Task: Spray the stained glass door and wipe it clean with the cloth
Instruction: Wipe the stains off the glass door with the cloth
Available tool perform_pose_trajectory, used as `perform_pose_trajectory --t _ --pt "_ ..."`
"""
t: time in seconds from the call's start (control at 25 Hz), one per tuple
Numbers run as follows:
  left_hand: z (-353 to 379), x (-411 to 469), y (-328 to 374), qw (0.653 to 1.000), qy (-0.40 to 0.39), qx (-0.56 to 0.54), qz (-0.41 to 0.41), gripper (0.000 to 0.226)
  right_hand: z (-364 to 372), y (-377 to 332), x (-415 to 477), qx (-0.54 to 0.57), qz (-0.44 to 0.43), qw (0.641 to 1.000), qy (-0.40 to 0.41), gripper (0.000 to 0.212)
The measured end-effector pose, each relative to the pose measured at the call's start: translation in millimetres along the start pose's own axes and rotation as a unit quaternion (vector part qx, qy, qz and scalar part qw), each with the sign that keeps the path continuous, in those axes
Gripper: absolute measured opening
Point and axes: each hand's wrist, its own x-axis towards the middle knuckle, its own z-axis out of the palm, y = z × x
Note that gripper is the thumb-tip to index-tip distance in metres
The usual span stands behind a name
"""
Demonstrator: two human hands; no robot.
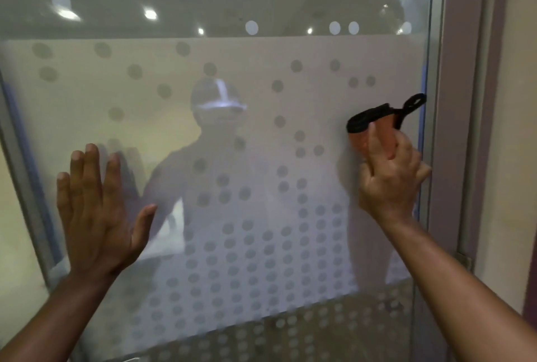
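Pressing cloth (374,132) near door frame (459,100)

Grey door frame (462,129) at right; possibly a hinge (464,260) low on it

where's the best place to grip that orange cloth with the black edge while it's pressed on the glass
Grip the orange cloth at its bunched orange middle, coming from the room side, as the right hand does now. Its far face lies against the glass door, so only this side is open. The black loop is too thin for pressing.
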Motion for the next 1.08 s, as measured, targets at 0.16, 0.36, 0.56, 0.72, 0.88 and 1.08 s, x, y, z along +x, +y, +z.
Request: perform_pose_trajectory --t 0.16,0.36,0.56,0.72,0.88,1.08 --pt "0.9 -1.2 2.5 1.000 0.001 0.003 -0.005 0.090 -1.8 37.9 -3.9 0.048 0.129 0.991 0.001 0.076" --pt "-0.4 -1.4 3.6 1.000 0.011 0.008 -0.002 0.089 -0.6 30.9 -44.7 0.102 0.185 0.977 0.011 0.072" --pt "-3.9 -0.9 6.0 1.000 0.007 0.014 0.004 0.090 4.2 -15.8 -83.9 0.120 0.150 0.981 0.006 0.074" --pt "-7.8 -1.4 0.4 0.999 0.010 -0.029 0.012 0.090 9.5 -67.7 -112.7 0.123 0.125 0.985 0.011 0.072" --pt "-19.2 -10.7 -34.2 0.999 0.023 -0.036 0.034 0.087 10.7 -129.1 -136.6 0.133 0.103 0.986 0.001 0.071" --pt "-28.5 -35.0 -78.1 0.999 -0.007 0.002 0.047 0.088 8.5 -213.3 -163.8 0.143 0.075 0.987 -0.015 0.074"
